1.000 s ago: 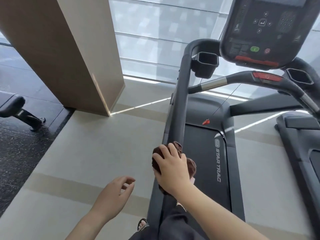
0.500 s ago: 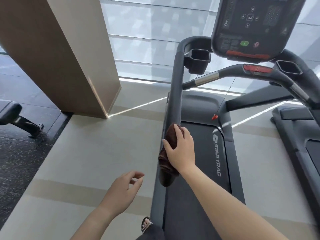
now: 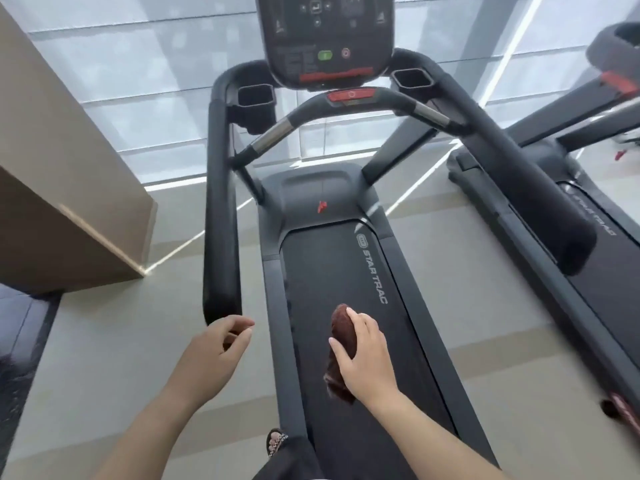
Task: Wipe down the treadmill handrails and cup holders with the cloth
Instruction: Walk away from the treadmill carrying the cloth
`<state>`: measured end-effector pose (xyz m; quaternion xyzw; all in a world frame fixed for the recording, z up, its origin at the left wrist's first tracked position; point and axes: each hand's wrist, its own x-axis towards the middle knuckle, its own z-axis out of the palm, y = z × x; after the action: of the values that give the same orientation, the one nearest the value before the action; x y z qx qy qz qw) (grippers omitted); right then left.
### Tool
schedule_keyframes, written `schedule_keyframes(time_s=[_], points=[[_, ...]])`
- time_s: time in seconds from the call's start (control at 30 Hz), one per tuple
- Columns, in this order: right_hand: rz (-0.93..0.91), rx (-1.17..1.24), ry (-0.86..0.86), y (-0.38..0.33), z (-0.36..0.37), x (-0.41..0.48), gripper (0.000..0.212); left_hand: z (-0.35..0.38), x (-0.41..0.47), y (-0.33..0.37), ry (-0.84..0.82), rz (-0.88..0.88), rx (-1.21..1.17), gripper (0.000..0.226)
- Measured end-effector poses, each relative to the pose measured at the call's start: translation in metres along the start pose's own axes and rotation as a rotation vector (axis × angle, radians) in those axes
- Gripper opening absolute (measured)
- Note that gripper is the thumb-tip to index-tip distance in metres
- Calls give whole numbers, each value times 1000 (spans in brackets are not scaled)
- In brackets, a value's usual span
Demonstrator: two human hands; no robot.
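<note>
A dark treadmill stands ahead with its left handrail (image 3: pixel 221 209) and right handrail (image 3: pixel 519 174) running toward me. Two square cup holders, left (image 3: pixel 256 97) and right (image 3: pixel 412 77), flank the console (image 3: pixel 329 39). My right hand (image 3: pixel 367 362) is closed around a bunched brown cloth (image 3: pixel 341 336) above the belt (image 3: pixel 346 278), apart from both rails. My left hand (image 3: pixel 214 351) hangs loosely curled and empty just below the near end of the left handrail, not touching it.
A curved front bar with a red stop button (image 3: pixel 351 97) crosses under the console. A beige pillar (image 3: pixel 69 188) rises at the left. A second treadmill (image 3: pixel 595 216) stands on the right. My sandalled foot (image 3: pixel 276 441) rests beside the deck on pale floor.
My right hand has come off the left handrail with the cloth and now sits over the belt. The view has swung right, centring the treadmill. My left hand rose toward the rail's end.
</note>
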<state>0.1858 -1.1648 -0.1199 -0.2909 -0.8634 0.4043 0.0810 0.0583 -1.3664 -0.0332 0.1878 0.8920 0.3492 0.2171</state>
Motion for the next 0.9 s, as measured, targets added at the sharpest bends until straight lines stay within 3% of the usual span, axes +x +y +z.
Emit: schedule_keyframes(time_s=[0.3,0.5,0.9], points=[[166,-126,276,132,-156,-110,55,184,-28,149,-328,387,111,12],[406,-125,526,208,-243,-202,58,317,-73,245,-613,670,177,14],[1007,-12,967,278,-303,-387,57,512,-225,366,-1242,1351,517,20]])
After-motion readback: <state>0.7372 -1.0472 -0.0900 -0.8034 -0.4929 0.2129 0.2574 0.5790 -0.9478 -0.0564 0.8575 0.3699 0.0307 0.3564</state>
